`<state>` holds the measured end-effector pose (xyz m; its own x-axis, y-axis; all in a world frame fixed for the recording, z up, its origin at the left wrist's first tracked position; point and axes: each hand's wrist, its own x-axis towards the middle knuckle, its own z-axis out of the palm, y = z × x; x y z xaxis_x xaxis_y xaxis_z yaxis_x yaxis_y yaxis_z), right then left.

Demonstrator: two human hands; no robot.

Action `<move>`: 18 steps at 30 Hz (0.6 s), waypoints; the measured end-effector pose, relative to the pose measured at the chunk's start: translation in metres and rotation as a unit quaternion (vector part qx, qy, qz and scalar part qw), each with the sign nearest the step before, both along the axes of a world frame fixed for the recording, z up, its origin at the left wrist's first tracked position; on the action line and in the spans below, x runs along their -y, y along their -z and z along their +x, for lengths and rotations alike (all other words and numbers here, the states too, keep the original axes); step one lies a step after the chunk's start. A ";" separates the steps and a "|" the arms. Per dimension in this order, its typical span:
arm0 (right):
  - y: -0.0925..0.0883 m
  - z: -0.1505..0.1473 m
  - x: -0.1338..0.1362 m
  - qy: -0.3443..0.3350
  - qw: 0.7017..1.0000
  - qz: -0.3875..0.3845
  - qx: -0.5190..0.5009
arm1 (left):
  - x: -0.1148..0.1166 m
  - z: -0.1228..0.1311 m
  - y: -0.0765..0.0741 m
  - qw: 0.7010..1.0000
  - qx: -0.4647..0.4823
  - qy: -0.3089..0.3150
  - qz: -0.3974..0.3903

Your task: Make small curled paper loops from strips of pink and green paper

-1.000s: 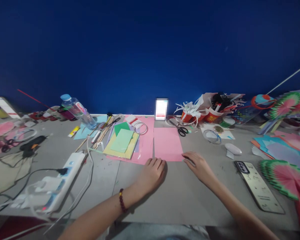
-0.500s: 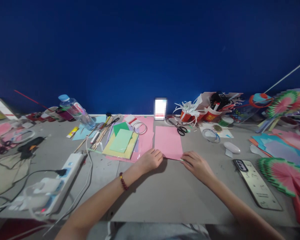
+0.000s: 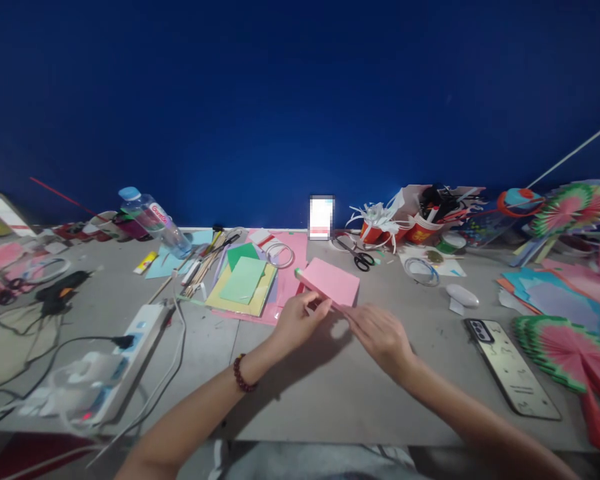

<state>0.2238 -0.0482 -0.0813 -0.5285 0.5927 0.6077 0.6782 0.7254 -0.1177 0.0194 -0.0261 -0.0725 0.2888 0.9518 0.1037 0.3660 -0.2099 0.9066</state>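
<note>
A pink sheet of paper (image 3: 334, 279) is between my two hands, turned at an angle and partly lifted off the table. A small green strip shows at its left corner. My left hand (image 3: 303, 319), with a beaded bracelet on the wrist, pinches the near left edge between thumb and fingers. Closed on the near right edge of the same sheet is my right hand (image 3: 380, 333). Just beyond the paper lie black-handled scissors (image 3: 363, 260). To the left is a stack of coloured paper with a light green sheet (image 3: 243, 280) on top.
A phone (image 3: 322, 217) with a lit screen stands against the blue wall. Right of my hands lie another phone (image 3: 513, 370) and a pink-and-green paper fan (image 3: 570, 347). A power strip (image 3: 125, 367) with cables sits left, a tilted plastic bottle (image 3: 157, 223) behind it. Red cups (image 3: 423, 229) stand at the back.
The pink sheet has turned from lying nearly square to slanting, with its near edge raised. My hands have moved closer together, the right one leftward.
</note>
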 end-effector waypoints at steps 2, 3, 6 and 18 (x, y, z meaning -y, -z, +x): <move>-0.004 -0.009 0.007 -0.030 0.999 0.030 0.027 | -0.004 0.001 0.002 0.997 0.054 -0.035 -0.053; -0.005 -0.013 0.010 -0.040 0.998 0.039 0.033 | -0.005 0.000 0.004 0.994 0.067 -0.048 -0.066; -0.008 -0.027 0.016 -0.075 0.996 0.045 0.035 | -0.010 -0.002 0.009 0.993 0.077 -0.064 -0.064; -0.049 -0.009 -0.063 0.088 0.956 -0.174 -0.218 | -0.045 -0.040 -0.022 0.984 0.027 0.163 -0.066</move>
